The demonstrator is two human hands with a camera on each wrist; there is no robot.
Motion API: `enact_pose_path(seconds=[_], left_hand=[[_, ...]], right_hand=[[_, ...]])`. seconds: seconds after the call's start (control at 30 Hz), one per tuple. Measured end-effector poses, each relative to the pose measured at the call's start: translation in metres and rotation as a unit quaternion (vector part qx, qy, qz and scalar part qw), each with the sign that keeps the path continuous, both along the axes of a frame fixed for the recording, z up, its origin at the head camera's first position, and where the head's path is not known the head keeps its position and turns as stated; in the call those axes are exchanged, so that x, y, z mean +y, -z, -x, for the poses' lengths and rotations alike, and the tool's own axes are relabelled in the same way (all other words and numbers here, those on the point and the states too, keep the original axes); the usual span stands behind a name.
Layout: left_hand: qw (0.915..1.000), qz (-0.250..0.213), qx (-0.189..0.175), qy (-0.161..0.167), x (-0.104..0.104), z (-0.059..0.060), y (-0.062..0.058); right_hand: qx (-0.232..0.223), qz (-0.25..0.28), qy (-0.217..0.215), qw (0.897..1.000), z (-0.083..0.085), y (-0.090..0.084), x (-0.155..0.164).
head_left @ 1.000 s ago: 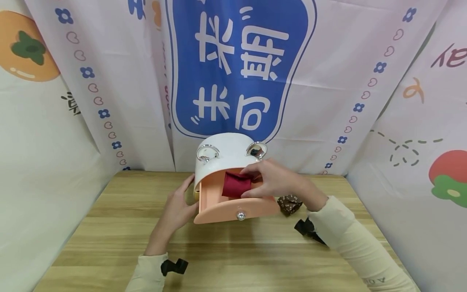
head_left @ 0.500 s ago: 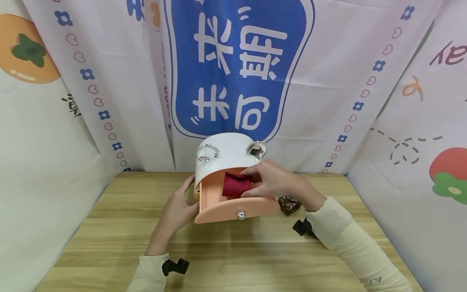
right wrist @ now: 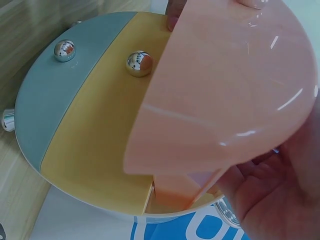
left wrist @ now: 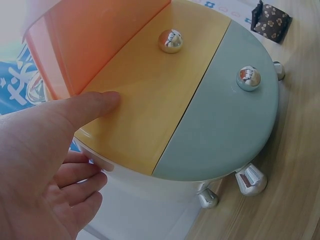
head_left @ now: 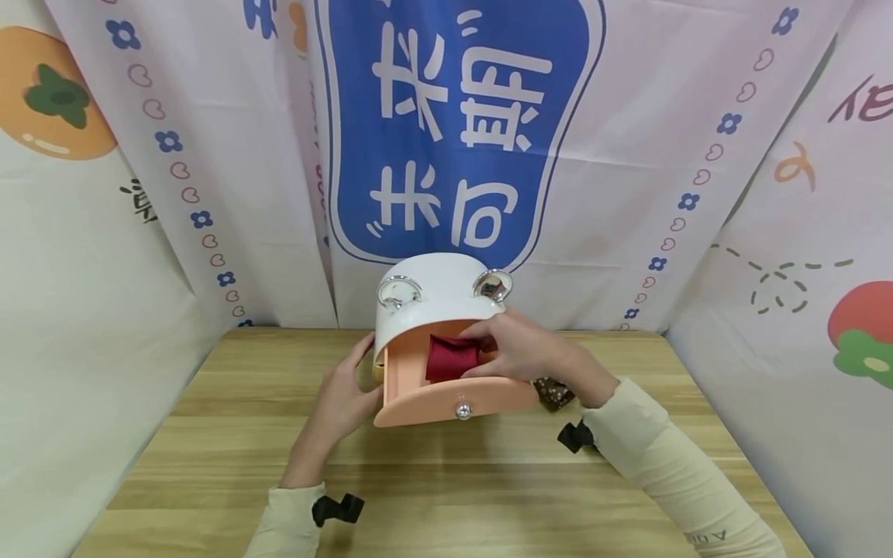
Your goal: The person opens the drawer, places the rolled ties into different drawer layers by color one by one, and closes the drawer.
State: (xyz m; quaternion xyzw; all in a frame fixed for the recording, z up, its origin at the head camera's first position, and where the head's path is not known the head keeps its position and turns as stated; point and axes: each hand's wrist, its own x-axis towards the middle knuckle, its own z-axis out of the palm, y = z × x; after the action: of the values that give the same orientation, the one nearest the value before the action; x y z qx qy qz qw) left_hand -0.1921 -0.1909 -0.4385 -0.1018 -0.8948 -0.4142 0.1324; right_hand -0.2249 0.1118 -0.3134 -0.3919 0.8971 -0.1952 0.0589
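Observation:
A white rounded desktop drawer box stands at the table's back, with its peach top drawer pulled out. Inside that drawer, my right hand pinches a small folded dark red packet between thumb and fingers; the drawer front hides this in the right wrist view. My left hand rests at the box's left side. In the left wrist view its straight thumb touches the yellow drawer front, with the other fingers beside the white side wall. Below is a green drawer front, shut.
A brown flowered packet lies on the wooden table right of the box. Two silver ring-shaped ornaments top the box, and silver feet hold it off the table. Printed cloth hangs close behind.
The dark red packet has sunk slightly in the drawer with my right hand. My left hand and the box stay nearly the same.

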Motion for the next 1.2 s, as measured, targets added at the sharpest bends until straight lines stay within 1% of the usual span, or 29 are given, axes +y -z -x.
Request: enact_pose_path(seconds=[0.4,0.57,0.7,0.83,0.93,1.2], left_hand=[[1.0000,-0.001,-0.006,-0.001,0.002,-0.001,0.004],[1.0000,-0.005,-0.004,0.000,0.002,-0.001,0.006],[1.0000,-0.006,0.000,0.000,0.002,0.000,0.005],[1.0000,-0.003,0.001,0.002,0.001,0.000,0.003],[1.0000,-0.002,-0.002,0.001,0.001,0.000,0.001],[0.9998,0.000,-0.019,0.000,0.001,0.001,0.001]], right_hand=[[-0.003,0.007,-0.002,1.000,-0.001,0.002,0.005],[-0.016,0.011,0.007,1.000,-0.004,0.000,0.009],[-0.027,0.023,0.006,0.999,-0.006,-0.005,0.013],[-0.043,0.033,0.003,0.999,-0.010,-0.014,0.017],[-0.048,0.039,0.009,0.998,-0.013,-0.022,0.021],[-0.006,0.052,0.015,0.999,-0.019,-0.038,0.030]])
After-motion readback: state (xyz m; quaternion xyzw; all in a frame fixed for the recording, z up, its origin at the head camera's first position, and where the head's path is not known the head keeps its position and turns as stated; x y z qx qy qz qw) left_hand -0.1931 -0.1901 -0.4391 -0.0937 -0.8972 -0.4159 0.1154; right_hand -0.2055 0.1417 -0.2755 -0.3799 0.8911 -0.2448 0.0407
